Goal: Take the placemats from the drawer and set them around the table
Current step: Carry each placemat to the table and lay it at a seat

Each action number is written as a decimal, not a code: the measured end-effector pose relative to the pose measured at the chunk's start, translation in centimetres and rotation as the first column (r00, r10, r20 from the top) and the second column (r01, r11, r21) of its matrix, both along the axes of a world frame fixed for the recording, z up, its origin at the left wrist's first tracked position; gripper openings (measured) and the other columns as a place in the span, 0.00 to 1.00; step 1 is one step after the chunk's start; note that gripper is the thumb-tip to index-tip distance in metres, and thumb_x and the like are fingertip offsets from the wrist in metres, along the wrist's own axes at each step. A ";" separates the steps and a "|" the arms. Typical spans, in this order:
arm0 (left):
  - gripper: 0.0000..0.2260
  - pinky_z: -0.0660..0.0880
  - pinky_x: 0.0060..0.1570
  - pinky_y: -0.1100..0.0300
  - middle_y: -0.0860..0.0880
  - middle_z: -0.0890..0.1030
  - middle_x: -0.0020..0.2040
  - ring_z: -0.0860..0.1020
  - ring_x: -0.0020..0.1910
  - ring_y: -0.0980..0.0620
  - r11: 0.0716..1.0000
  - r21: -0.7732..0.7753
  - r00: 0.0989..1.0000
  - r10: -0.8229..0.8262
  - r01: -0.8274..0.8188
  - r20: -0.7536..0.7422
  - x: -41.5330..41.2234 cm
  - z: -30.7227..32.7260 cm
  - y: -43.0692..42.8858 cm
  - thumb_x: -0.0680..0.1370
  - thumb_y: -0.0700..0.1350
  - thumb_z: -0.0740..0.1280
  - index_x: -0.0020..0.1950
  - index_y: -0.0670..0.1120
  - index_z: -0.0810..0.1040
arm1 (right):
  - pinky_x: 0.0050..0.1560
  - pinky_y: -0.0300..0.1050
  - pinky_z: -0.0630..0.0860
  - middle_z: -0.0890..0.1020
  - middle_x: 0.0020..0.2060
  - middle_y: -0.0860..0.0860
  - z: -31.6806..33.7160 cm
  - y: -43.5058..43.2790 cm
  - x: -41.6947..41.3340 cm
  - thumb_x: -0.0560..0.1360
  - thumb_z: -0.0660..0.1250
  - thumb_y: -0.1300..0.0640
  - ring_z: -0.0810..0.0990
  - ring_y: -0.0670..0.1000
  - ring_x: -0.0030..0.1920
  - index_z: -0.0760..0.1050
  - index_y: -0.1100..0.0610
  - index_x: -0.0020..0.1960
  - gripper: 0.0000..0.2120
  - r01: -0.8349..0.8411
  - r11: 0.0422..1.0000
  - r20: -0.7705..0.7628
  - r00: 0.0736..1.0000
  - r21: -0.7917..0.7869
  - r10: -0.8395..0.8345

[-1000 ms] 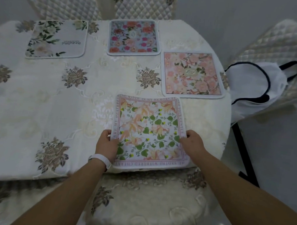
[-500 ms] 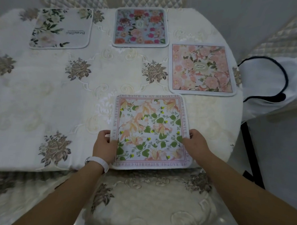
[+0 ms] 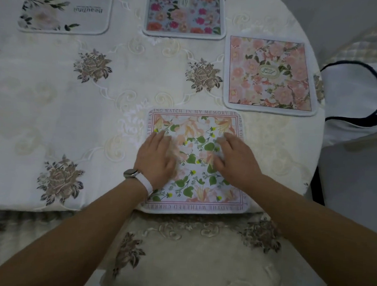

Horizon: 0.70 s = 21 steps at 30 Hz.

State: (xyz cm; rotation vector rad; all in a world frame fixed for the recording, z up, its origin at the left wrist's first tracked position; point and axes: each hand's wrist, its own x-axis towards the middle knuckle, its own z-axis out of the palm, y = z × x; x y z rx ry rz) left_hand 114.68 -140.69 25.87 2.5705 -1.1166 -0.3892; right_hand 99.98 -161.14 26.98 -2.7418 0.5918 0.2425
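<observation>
Since both hands are lying flat on it with fingers straight, I'd guess the person is smoothing the nearest placemat (image 3: 197, 121) so it sits square. The left hand (image 3: 159, 156) presses the mat's left half and the right hand (image 3: 236, 162) its right half, neither gripping anything. That mat is at lower centre of the frame, near edge right at the rim of the table (image 3: 121, 86) above the chair seat (image 3: 189, 251), probably marking that seat's spot. The white placemat (image 3: 66, 10) lies upper left, the blue placemat (image 3: 184, 15) top centre and the pink placemat (image 3: 269, 75) upper right. Looks nearly done to me.
</observation>
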 end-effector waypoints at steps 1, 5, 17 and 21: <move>0.26 0.52 0.74 0.48 0.42 0.62 0.76 0.57 0.76 0.43 0.996 0.050 0.998 -0.069 0.068 0.011 0.3 -0.6 -1.0 0.78 0.53 0.56 0.74 0.43 0.64 | 0.72 0.59 0.61 0.64 0.74 0.58 -0.4 0.3 1.1 0.80 0.58 0.48 0.61 0.59 0.74 0.64 0.57 0.73 0.25 -0.057 0.998 -0.017 0.998 -0.007 0.057; 0.26 0.43 0.74 0.47 0.49 0.50 0.80 0.46 0.78 0.48 0.977 0.149 0.985 -0.164 0.154 0.058 1.9 -2.4 -4.7 0.81 0.58 0.46 0.78 0.51 0.53 | 0.75 0.58 0.45 0.51 0.79 0.52 -2.0 1.1 5.5 0.83 0.48 0.44 0.46 0.56 0.78 0.51 0.53 0.79 0.27 -0.147 0.989 -0.058 0.988 -0.018 0.146; 0.25 0.44 0.74 0.43 0.52 0.48 0.80 0.45 0.78 0.48 0.969 0.212 0.977 -0.160 0.128 0.139 6.1 -3.4 -9.1 0.81 0.58 0.43 0.79 0.56 0.46 | 0.76 0.57 0.43 0.49 0.79 0.47 -3.9 -1.1 9.5 0.82 0.45 0.44 0.46 0.53 0.79 0.47 0.51 0.80 0.28 -0.088 0.992 -0.017 0.996 -0.086 0.086; 0.28 0.43 0.74 0.44 0.52 0.46 0.80 0.43 0.78 0.48 0.973 0.223 0.990 -0.078 0.050 0.116 5.9 -3.1 -8.8 0.80 0.62 0.43 0.79 0.57 0.45 | 0.76 0.58 0.42 0.49 0.79 0.48 -3.9 -1.2 9.2 0.81 0.44 0.40 0.45 0.53 0.79 0.47 0.51 0.80 0.30 -0.014 0.995 -0.022 1.000 -0.097 0.012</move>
